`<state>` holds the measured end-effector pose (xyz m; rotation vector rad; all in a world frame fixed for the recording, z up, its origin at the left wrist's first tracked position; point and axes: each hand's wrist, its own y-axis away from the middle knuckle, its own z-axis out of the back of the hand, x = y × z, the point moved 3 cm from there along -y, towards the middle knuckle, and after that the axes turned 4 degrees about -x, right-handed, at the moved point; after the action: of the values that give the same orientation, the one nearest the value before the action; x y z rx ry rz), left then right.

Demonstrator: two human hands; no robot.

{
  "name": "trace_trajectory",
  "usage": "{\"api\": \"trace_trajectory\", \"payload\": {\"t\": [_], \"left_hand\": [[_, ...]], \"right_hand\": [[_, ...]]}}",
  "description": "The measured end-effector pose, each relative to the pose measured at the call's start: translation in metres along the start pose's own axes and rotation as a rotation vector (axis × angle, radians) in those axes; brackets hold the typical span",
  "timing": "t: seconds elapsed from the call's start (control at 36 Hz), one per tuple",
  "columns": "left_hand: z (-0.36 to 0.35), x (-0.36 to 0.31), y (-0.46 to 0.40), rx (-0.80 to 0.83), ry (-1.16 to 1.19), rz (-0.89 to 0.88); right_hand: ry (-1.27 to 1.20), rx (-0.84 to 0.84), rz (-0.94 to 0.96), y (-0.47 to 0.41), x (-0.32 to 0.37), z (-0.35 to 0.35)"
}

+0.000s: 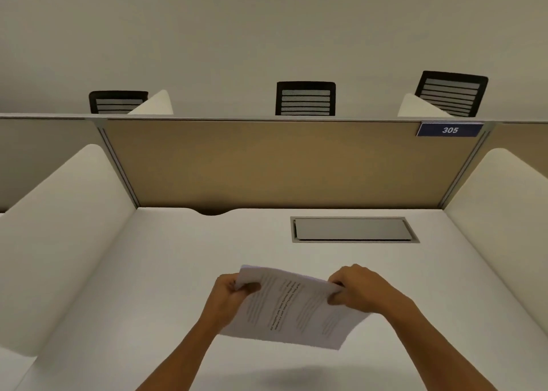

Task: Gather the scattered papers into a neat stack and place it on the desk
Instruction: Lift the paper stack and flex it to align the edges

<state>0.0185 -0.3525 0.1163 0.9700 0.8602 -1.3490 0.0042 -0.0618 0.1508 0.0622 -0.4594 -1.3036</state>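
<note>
A stack of printed white papers (292, 309) hangs in the air above the white desk (184, 257), tilted with its text side toward me. My left hand (229, 294) grips the stack's left edge, thumb on top. My right hand (355, 287) pinches the upper right edge. The sheets look gathered together, with edges roughly lined up. A shadow of the stack falls on the desk below it, near the front edge.
A grey metal cable hatch (353, 229) is set into the desk at the back right. White side dividers (59, 227) rise on both sides, and a tan back panel (281, 165) carries a blue sign 305 (449, 130). Three black chair backs (305, 98) show behind it.
</note>
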Motion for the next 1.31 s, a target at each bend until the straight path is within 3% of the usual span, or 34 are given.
{"api": "trace_trajectory", "payload": {"t": [0.11, 0.22, 0.31, 0.39, 1.06, 1.31], "left_hand": [[0.012, 0.016, 0.006, -0.091, 0.088, 0.097], [0.016, 0.027, 0.011, -0.117, 0.153, 0.148], [0.014, 0.035, 0.014, -0.125, 0.188, 0.172], [0.011, 0.044, 0.019, -0.125, 0.198, 0.201], [0.006, 0.113, 0.051, -0.020, 0.132, 0.314], [0.009, 0.114, 0.057, -0.089, 0.133, 0.307]], "right_hand": [[-0.174, -0.152, -0.115, 0.009, -0.041, -0.005], [-0.688, -0.307, -0.142, 0.024, -0.053, -0.027], [-1.062, -0.311, -0.145, 0.031, -0.049, -0.053], [-1.222, -0.274, -0.177, 0.031, -0.046, -0.080], [-1.169, -0.221, -0.361, 0.025, -0.041, -0.166], [-1.118, -0.270, -0.321, 0.029, -0.031, -0.152]]}}
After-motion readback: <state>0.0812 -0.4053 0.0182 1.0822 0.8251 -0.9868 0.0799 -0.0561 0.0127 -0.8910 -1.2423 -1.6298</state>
